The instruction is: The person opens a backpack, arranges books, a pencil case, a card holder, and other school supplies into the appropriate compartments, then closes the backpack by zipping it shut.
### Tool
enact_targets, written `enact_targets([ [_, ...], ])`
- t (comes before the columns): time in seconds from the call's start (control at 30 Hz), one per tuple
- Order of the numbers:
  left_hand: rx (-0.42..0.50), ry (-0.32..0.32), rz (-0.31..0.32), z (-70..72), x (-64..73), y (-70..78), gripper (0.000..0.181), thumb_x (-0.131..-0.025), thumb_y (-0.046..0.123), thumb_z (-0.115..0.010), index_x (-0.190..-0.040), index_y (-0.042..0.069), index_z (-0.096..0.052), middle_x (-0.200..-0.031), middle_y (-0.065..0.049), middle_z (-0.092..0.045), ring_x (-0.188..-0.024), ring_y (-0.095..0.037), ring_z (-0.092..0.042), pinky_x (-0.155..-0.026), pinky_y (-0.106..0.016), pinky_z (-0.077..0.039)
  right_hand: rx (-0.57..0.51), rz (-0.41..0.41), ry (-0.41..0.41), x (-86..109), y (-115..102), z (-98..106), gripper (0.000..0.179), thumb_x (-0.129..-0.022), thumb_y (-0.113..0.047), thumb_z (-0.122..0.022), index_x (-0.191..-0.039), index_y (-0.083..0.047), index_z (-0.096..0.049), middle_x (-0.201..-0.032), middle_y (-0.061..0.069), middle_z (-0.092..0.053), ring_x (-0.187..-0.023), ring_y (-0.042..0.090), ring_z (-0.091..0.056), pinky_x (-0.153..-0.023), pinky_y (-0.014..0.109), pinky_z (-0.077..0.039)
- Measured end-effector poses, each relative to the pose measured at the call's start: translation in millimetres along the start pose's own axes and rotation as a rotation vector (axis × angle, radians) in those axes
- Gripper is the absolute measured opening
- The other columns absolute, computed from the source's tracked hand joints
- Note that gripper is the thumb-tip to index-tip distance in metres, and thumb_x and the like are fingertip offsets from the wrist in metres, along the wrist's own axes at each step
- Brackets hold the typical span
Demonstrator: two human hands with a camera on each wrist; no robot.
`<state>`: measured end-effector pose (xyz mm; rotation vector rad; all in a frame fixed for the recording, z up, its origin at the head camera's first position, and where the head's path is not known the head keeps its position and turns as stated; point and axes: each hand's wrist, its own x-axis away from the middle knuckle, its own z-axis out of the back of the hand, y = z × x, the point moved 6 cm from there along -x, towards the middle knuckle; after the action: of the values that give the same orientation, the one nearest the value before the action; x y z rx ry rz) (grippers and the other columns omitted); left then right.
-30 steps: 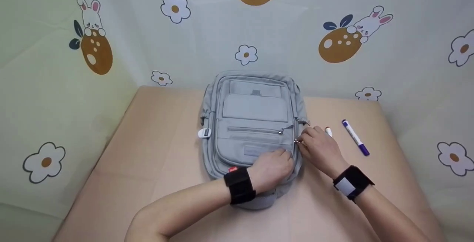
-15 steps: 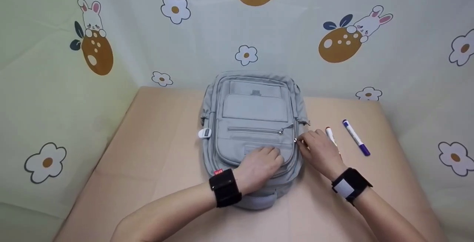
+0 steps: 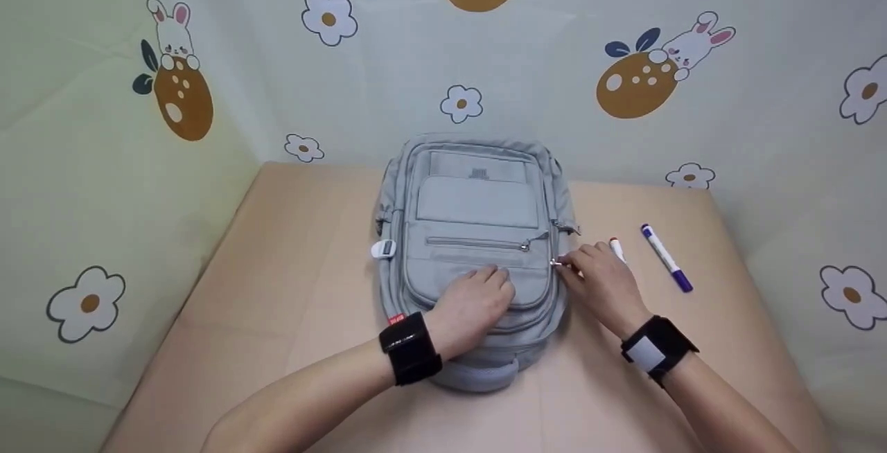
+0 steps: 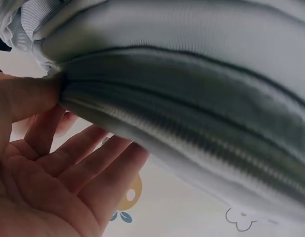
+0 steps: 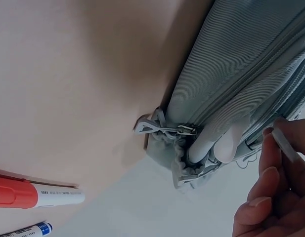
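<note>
A grey backpack (image 3: pixel 478 202) lies front side up on the table. My left hand (image 3: pixel 471 307) grips the lower edge of its front panel. In the left wrist view, the thumb sits in the fold by the zipper teeth (image 4: pixel 192 143) while the other fingers reach over the panel's outer face. On the bag's right side, my right hand (image 3: pixel 604 283) pinches a pale zipper pull (image 5: pixel 285 143) between thumb and index finger. Another zipper pull (image 5: pixel 152 127) hangs loose from the side of the bag.
Right of the backpack lie a white marker with a purple cap (image 3: pixel 666 259) and a red-ended marker (image 5: pixel 36 192), partly hidden by my right hand in the head view. A white round tag (image 3: pixel 382 249) hangs at the bag's left side. Patterned cloth (image 3: pixel 388 72) rises behind the table (image 3: pixel 298 245).
My left hand has slid left along the lower edge of the front panel, uncovering more of the bag's lower right corner. The right hand stays nearly in place at the zipper pull.
</note>
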<state>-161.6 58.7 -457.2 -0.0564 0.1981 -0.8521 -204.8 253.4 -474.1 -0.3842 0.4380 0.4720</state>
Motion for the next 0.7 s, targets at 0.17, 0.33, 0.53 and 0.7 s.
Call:
enact_targets([
  [0.17,0.047,-0.001,-0.001,-0.2,0.4,-1.1,0.034,-0.083,-0.007,-0.063,-0.115,0.006,-0.061,-0.133,-0.014,-0.063,-0.124,-0.031,-0.060,-0.099,-0.042,-0.052,0.023,-0.007,0.003,0.6,-1,2,0.013,-0.085,-0.008,-0.083,-0.095,-0.009,-0.076,-0.088,0.003,-0.070,-0.076,0.022,-0.055,-0.065,0.035,-0.046],
  [0.33,0.093,-0.008,0.002,-2.2,0.1,-2.4,0.033,-0.086,-0.009,-0.058,-0.114,0.007,-0.059,-0.134,-0.014,-0.063,-0.126,-0.032,-0.059,-0.100,-0.043,-0.051,0.037,-0.007,-0.008,2.3,-4,4,0.009,-0.086,-0.008,-0.082,-0.093,-0.009,-0.076,-0.086,0.003,-0.070,-0.077,0.022,-0.055,-0.065,0.035,-0.045],
  [0.53,0.099,0.023,-0.003,-1.6,0.2,-3.4,0.029,-0.086,-0.009,-0.057,-0.109,0.008,-0.058,-0.129,-0.013,-0.066,-0.123,-0.031,-0.062,-0.097,-0.041,-0.054,0.043,0.022,-0.019,9.4,-16,9,0.010,-0.084,-0.006,-0.081,-0.088,-0.011,-0.074,-0.082,-0.001,-0.068,-0.074,0.021,-0.052,-0.065,0.034,-0.043],
  [0.7,0.073,0.048,-0.010,-1.9,0.4,-3.3,0.021,-0.090,-0.005,-0.058,-0.107,0.008,-0.059,-0.126,-0.012,-0.067,-0.120,-0.029,-0.064,-0.094,-0.039,-0.055,0.021,0.044,-0.049,19.4,-31,12,0.014,-0.081,-0.004,-0.081,-0.086,-0.013,-0.072,-0.080,-0.006,-0.065,-0.073,0.017,-0.050,-0.063,0.031,-0.042],
])
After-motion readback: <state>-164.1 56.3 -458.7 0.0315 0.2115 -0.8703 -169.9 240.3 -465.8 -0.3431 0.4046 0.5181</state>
